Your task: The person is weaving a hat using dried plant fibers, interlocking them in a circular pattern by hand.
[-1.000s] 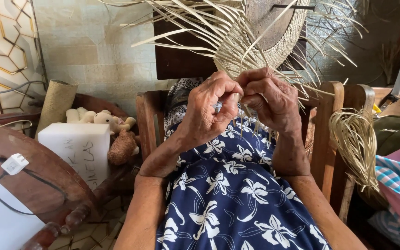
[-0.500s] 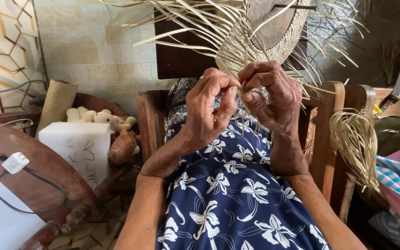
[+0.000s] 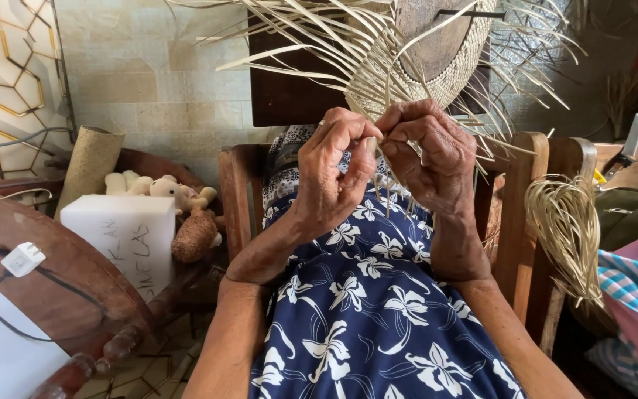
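Note:
A half-woven straw hat (image 3: 437,52) is held up in front of me, its loose pale strands (image 3: 311,41) fanning out to the left and right. My left hand (image 3: 337,174) and my right hand (image 3: 430,151) meet at the hat's lower edge, fingertips pinched together on thin straw strands. Both hands are raised above my lap, which is covered by a blue dress with white flowers (image 3: 378,325).
I sit in a wooden chair (image 3: 522,222). A bundle of straw (image 3: 566,229) hangs at its right, with a knife (image 3: 625,151) behind. At left stand a white box (image 3: 119,240), soft toys (image 3: 179,207), a rolled mat (image 3: 90,170) and a charger with cable (image 3: 22,260).
Both hands have risen a little toward the hat's edge, and the fingers have shifted along the strands, the right thumb and forefinger now pinching closer to the left hand.

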